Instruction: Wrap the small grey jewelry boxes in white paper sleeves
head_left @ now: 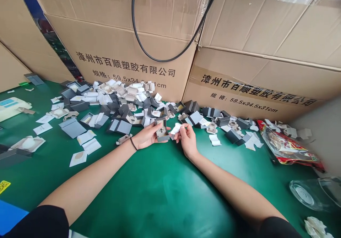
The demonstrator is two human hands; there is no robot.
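Observation:
My left hand (148, 136) is closed around a small dark grey box (162, 131), whose inside faces me and shows a pale lining with dark marks. Just to its right, my right hand (187, 139) pinches a piece of white paper (176, 128) between thumb and fingers. The paper is close beside the box; whether they touch I cannot tell. Behind both hands lies a heap of grey boxes and white and beige paper inserts (133, 90). A folded white sheet (215, 140) rests on the green table (160, 188) to the right of my right hand.
Large cardboard cartons (119, 46) wall off the back, with a black cable (165, 60) hanging before them. On the right are a red snack bag (290, 147), a clear plastic container (306, 195) and crumpled tissue (317, 227). A white device (12, 108) stands at the left.

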